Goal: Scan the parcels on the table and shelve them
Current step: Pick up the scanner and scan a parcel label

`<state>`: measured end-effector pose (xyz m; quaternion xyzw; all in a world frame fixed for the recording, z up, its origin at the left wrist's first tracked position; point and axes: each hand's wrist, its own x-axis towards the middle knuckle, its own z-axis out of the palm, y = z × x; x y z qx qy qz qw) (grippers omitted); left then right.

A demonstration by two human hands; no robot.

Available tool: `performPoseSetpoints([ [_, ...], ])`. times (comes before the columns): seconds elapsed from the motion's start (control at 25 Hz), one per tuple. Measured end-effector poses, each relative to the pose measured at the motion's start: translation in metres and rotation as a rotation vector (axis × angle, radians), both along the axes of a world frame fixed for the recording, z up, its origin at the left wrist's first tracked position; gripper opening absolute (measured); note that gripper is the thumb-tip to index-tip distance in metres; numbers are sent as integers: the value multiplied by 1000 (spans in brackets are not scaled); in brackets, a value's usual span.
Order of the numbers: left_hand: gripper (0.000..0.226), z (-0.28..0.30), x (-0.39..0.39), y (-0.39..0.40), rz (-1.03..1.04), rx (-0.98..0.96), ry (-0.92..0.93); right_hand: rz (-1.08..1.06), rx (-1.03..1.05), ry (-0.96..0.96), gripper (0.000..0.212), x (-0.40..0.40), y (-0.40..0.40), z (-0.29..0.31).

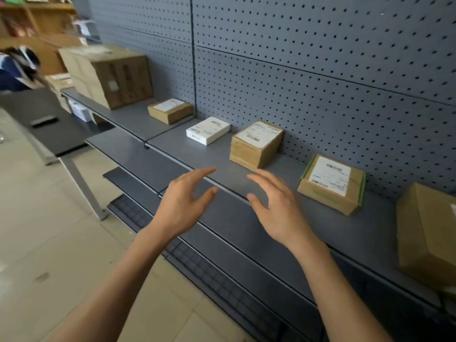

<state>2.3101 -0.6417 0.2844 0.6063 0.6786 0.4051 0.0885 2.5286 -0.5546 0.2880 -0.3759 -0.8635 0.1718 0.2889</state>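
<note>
Both my hands hover empty in front of the grey shelf [222,169]. My left hand [182,206] and my right hand [276,208] face each other with fingers spread, just below the shelf's front edge. Along the shelf lie several labelled parcels: a brown stacked box [256,144] right behind my hands, a white box [208,130], a small brown box [170,111], a brown box with green tape [332,185], a large carton [108,75] at the far left and another carton [429,233] at the right edge.
A pegboard wall [320,58] backs the shelf. Lower shelves [138,154] jut out beneath it. A dark table [49,119] with a flat black device [43,120] stands to the left on the tiled floor. Another person [17,67] is at the far left.
</note>
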Motion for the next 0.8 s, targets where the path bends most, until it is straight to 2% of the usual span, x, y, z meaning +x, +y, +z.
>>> performPoseSetpoints([
  [0.28,47,7,-119,-82,311,57,-78,232,22,47,42,-146,-14,26],
  [0.52,45,9,-177,-132,536,106,-169,470,-34,74,43,-254,-29,22],
  [0.8,46,-5,-260,-117,678,54,-162,581,-98,95,38,-360,5,-4],
])
